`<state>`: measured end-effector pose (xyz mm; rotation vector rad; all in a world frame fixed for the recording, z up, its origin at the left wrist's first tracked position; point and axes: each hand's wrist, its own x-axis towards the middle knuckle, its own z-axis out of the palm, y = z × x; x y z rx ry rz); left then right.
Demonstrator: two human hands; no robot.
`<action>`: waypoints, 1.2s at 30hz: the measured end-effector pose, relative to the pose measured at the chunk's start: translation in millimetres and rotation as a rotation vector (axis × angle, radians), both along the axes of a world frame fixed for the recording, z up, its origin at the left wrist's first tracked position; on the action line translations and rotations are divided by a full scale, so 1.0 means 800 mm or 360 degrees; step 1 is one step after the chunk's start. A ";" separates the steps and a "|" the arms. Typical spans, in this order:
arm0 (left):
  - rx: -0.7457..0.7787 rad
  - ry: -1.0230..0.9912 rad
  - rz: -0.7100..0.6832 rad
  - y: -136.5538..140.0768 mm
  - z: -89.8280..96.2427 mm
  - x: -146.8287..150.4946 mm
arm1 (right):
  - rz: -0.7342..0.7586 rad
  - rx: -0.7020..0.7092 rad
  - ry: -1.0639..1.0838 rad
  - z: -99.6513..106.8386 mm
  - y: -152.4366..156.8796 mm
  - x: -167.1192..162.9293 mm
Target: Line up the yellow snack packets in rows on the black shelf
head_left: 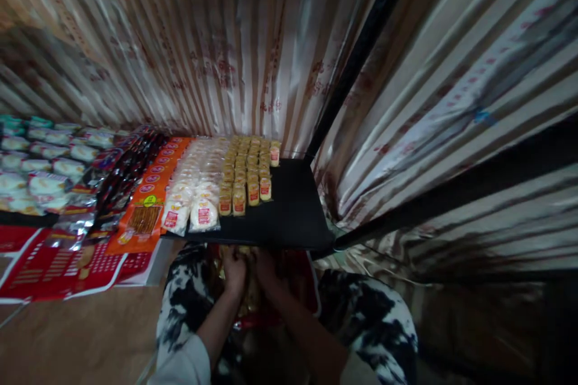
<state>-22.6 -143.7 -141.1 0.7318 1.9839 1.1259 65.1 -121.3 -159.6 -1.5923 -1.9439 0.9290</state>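
Below the front edge of the black shelf (293,222), both my hands are down among yellow-wrapped packets (250,301) in a red container (311,289) between my knees. My left hand (233,271) is closed, its fingers curled in at the packets; what they hold is hidden. Close beside it, my right hand (265,269) reaches into the same packets, and its fingers are too dark to make out. On the shelf above stand rows of small yellow packets (252,190) with red labels. To their left lie clear-wrapped round white pastries (205,215).
Further left are an orange snack strip (139,222), dark shiny packets (112,192) and white packs (49,183). A red printed sheet (85,264) hangs over the front edge. Behind rises a striped curtain (217,42), and a black frame pole (356,54) slants at the shelf's right corner.
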 end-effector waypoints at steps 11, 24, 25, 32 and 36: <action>0.0112 0.0185 -0.0298 -0.052 0.020 0.006 | 0.0024 0.0290 0.0027 0.073 -0.053 0.042; 0.0462 -0.0258 -0.0411 -0.036 0.113 0.037 | -0.0179 0.0173 0.0569 0.133 -0.039 0.077; 0.0486 -0.0282 -0.0416 -0.029 0.119 0.040 | -0.0194 0.0197 0.0588 0.136 -0.036 0.078; 0.0559 -0.0222 -0.0485 0.025 0.152 0.065 | -0.0412 0.0409 0.0604 0.163 0.005 0.086; 0.0546 -0.0015 -0.0454 0.055 0.167 0.083 | -0.0566 0.0470 0.0609 0.167 0.049 0.090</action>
